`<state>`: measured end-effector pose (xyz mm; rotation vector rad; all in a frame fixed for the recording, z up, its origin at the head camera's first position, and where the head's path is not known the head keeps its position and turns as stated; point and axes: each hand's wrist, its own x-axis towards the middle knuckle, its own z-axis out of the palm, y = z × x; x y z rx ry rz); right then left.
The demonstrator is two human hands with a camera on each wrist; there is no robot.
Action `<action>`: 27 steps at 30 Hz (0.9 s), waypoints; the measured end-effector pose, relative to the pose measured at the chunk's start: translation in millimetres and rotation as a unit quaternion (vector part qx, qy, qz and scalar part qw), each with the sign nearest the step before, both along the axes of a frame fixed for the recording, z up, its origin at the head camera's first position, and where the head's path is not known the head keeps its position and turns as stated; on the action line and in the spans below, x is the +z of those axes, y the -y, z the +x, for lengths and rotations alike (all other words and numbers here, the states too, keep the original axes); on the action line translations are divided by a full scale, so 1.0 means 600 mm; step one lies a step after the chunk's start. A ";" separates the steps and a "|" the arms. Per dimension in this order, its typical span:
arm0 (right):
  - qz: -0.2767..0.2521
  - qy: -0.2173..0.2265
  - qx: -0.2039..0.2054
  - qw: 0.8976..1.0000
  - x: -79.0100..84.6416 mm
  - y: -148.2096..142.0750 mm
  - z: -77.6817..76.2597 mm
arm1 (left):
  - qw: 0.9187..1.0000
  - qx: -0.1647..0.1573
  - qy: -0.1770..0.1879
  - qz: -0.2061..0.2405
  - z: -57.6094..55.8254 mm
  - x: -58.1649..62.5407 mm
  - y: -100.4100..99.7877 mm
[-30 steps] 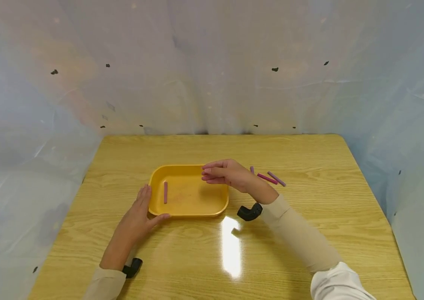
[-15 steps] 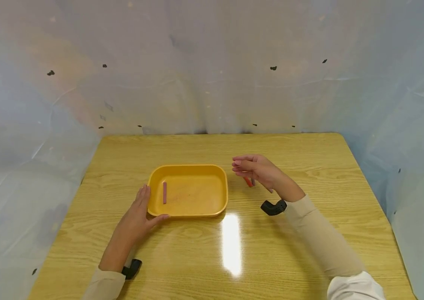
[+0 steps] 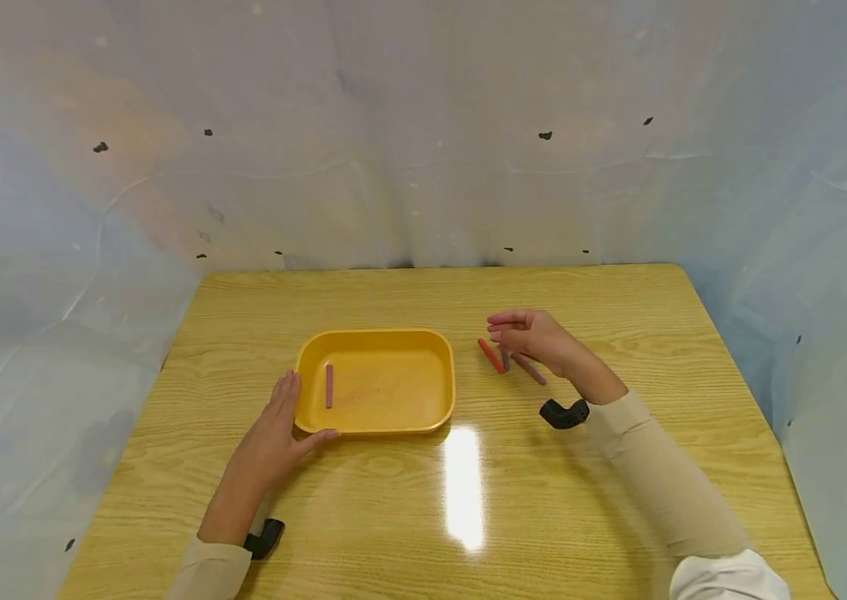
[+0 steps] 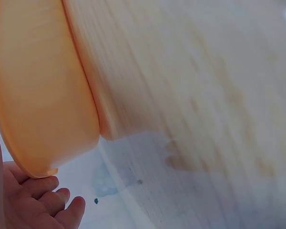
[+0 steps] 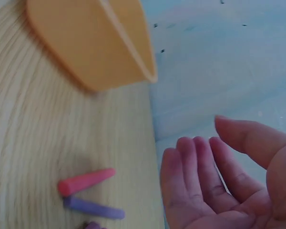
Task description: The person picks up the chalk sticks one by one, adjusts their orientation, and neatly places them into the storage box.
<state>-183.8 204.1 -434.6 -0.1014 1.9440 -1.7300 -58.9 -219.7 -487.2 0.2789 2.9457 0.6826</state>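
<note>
"What has the right hand (image 3: 543, 337) got?"
"Nothing; fingers loosely bent, thumb apart, hovering by a red stick (image 3: 490, 355) and two purplish sticks (image 3: 528, 369)."
"And the left hand (image 3: 269, 433)?"
"Spread, fingers against the left end of the yellow tray (image 3: 393, 387), thumb at its near-left corner."
"Where are the sticks?"
"Those three lie on the table (image 3: 363, 517), between the tray's right end and the table's right edge. A pink stick (image 3: 329, 386) lies inside the tray, near its left end."
</note>
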 end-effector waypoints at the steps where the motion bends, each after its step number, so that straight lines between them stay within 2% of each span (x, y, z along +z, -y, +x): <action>1: 0.021 -0.012 0.009 1.000 -0.004 0.000 0.000 | 1.000 0.000 -0.001 0.000 0.000 0.000 0.000; 6: 0.105 -0.067 0.043 0.991 -0.025 0.002 0.001 | 1.000 0.000 0.002 0.005 -0.001 0.000 0.000; 11: 0.158 -0.105 0.062 0.980 -0.042 0.007 0.001 | 1.000 0.001 0.005 0.004 -0.001 -0.003 0.001; 17: 0.203 -0.118 0.047 0.971 -0.056 0.014 0.001 | 1.000 0.001 0.005 0.003 0.000 -0.001 0.000; 24: 0.216 -0.108 0.031 0.970 -0.061 0.026 0.001 | 1.000 0.001 0.008 0.006 0.001 0.004 0.000; 27: 0.245 -0.115 0.028 0.962 -0.063 0.031 -0.003 | 1.000 0.002 0.010 0.006 0.001 0.004 0.000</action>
